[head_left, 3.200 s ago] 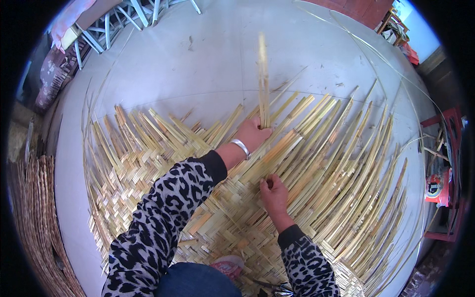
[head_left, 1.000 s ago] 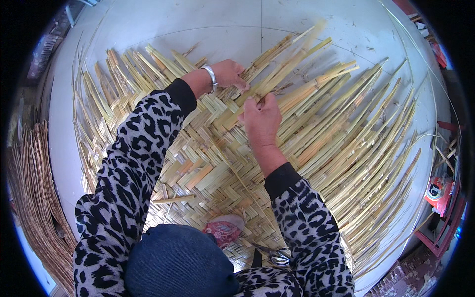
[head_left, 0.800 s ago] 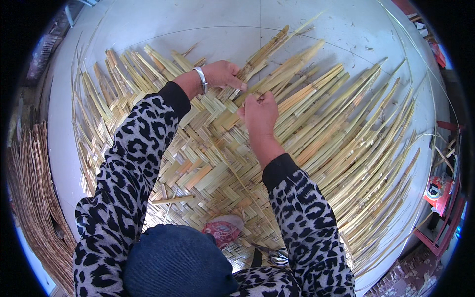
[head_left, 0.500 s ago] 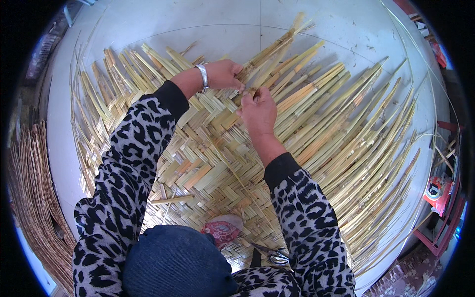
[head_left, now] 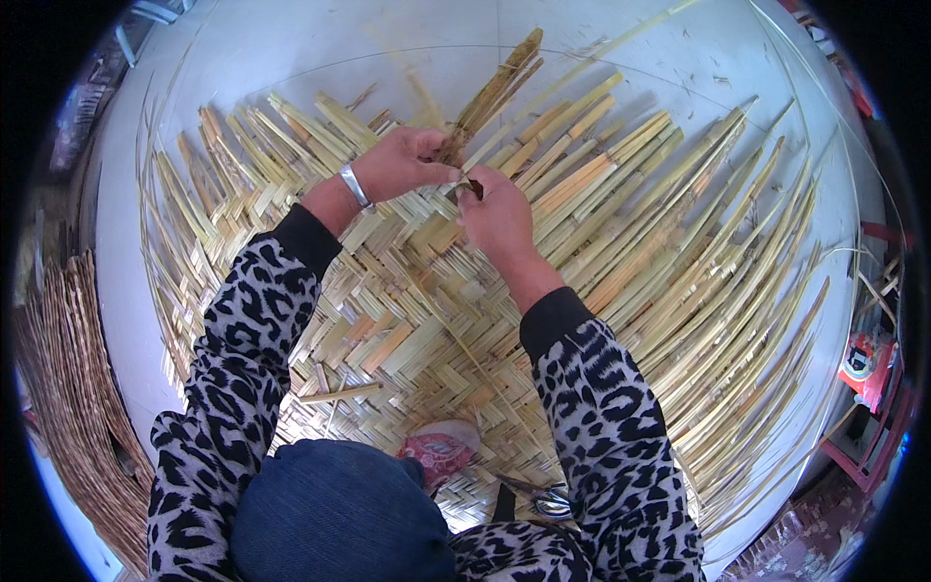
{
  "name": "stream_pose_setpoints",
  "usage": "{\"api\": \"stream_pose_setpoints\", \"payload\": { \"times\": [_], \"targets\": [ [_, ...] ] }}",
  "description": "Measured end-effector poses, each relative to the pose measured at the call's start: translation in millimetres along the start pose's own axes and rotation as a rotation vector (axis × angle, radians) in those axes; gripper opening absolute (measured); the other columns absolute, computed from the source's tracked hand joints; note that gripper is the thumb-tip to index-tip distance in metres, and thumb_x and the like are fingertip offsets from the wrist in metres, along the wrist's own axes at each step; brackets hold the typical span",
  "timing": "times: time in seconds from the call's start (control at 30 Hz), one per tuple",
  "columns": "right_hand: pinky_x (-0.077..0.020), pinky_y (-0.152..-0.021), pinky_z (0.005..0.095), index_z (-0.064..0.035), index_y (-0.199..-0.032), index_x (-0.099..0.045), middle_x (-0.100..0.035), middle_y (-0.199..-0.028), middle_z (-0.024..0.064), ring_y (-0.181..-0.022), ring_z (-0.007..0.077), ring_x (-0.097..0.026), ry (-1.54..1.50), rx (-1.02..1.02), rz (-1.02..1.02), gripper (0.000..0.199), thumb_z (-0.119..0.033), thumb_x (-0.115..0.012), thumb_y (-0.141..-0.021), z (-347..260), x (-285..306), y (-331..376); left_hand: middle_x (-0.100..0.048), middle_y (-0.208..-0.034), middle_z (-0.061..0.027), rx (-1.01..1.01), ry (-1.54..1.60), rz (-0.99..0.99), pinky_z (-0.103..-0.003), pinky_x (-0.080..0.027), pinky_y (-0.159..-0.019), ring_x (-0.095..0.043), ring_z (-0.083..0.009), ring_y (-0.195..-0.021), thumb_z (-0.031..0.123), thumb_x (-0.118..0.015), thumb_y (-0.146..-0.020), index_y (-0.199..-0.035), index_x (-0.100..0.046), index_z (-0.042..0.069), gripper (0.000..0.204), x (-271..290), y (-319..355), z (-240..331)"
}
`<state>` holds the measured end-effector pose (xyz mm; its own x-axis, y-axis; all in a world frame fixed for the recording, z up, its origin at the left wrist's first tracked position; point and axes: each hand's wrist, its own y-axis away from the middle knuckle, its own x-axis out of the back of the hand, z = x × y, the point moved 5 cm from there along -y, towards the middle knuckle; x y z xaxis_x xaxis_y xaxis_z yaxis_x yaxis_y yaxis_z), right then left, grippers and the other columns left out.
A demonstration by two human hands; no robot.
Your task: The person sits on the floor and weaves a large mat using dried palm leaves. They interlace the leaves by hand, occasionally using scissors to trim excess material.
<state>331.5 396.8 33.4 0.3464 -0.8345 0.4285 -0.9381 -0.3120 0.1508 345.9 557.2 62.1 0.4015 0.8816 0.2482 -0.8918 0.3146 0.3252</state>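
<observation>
Beneath me spreads a woven mat (head_left: 427,291) of flat, pale yellow reed strips, with loose strip ends fanning out along its far and right sides. My left hand (head_left: 402,163), with a silver bracelet at the wrist, closes on a bundle of brownish reed strips (head_left: 499,82) raised over the mat's far edge. Close beside it, my right hand (head_left: 499,218) pinches the near end of the reeds, its thumb and forefinger almost touching the left fingertips. A long pale strip (head_left: 606,47) slants up and right from between the hands. The fingers partly hide the pinched ends.
Scissors (head_left: 551,501) lie on the mat near my body, beside a patterned red shoe (head_left: 438,451). A loose short strip (head_left: 339,393) rests on the weave. Stacked brown strips (head_left: 73,378) stand at left; a red object (head_left: 870,369) sits by a rack at right.
Both hands have come slightly left, with the left one lower. The reed bundle now shows its brown side, and the long pale strip has swung out to the upper right.
</observation>
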Motion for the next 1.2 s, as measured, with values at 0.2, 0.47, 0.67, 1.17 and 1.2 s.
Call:
{"api": "stream_pose_setpoints", "payload": {
  "times": [0.2,0.47,0.67,1.17,1.2],
  "targets": [
    [-0.0509,-0.074,0.0458,-0.0075,-0.099,-0.068,-0.068,-0.087,0.0188,-0.084,0.0391,-0.065,-0.006,-0.014,-0.181,0.023,-0.015,-0.059,-0.079,3.6,-0.3,-17.7,-0.068,-0.109,-0.0062,-0.209,-0.349,0.41,-0.031,-0.05,-0.089,-0.064,-0.019,-0.1,0.02,-0.069,-0.09,-0.116,-0.065,0.007,0.03,22.7,9.1,30.1],
    [-0.0515,-0.075,0.0394,-0.0056,-0.109,-0.064,-0.067,-0.094,0.0157,-0.089,0.0317,-0.067,-0.067,-0.017,-0.086,0.027,-0.011,-0.058,-0.083,-1.9,8.5,2.7,-0.065,-0.09,-0.009,-0.476,-1.504,0.297,-0.042,-0.039,-0.099,-0.062,-0.0277,-0.096,0.055,-0.058,-0.089,-0.094,-0.063,0.011,0.045,32.5,-16.3,37.0],
    [-0.0535,-0.079,0.0371,-0.0038,-0.117,-0.058,-0.06,-0.121,0.0147,-0.101,0.0275,-0.065,0.096,0.217,0.151,0.034,-0.005,-0.059,-0.083,-10.5,6.4,33.1,-0.061,-0.067,-0.01,-0.211,-1.34,0.021,-0.048,-0.044,-0.081,-0.063,-0.0323,-0.076,0.059,-0.059,-0.086,-0.083,-0.06,0.01,0.049,42.8,-28.9,31.3],
    [-0.0559,-0.065,0.0401,0.0032,-0.138,-0.042,-0.038,-0.15,0.0196,-0.077,0.029,-0.069,0.934,0.26,-0.264,0.056,-0.012,-0.048,-0.085,-21.5,-16.2,57.2,-0.068,-0.09,-0.0077,0.022,-1.499,-0.133,-0.047,-0.047,-0.085,-0.063,-0.0308,-0.099,0.055,-0.063,-0.083,-0.089,-0.068,0.013,0.042,29.9,-33.3,11.4],
    [-0.0557,-0.064,0.04,0.0034,-0.138,-0.043,-0.039,-0.149,0.0205,-0.075,0.0292,-0.069,0.921,0.283,-0.219,0.056,-0.012,-0.049,-0.084,-24.0,-16.5,59.2,-0.066,-0.099,-0.0079,-0.079,-1.48,-0.038,-0.047,-0.046,-0.089,-0.06,-0.0298,-0.105,0.052,-0.064,-0.083,-0.095,-0.068,0.014,0.04,27.6,-29.5,14.0]
  ]
}}
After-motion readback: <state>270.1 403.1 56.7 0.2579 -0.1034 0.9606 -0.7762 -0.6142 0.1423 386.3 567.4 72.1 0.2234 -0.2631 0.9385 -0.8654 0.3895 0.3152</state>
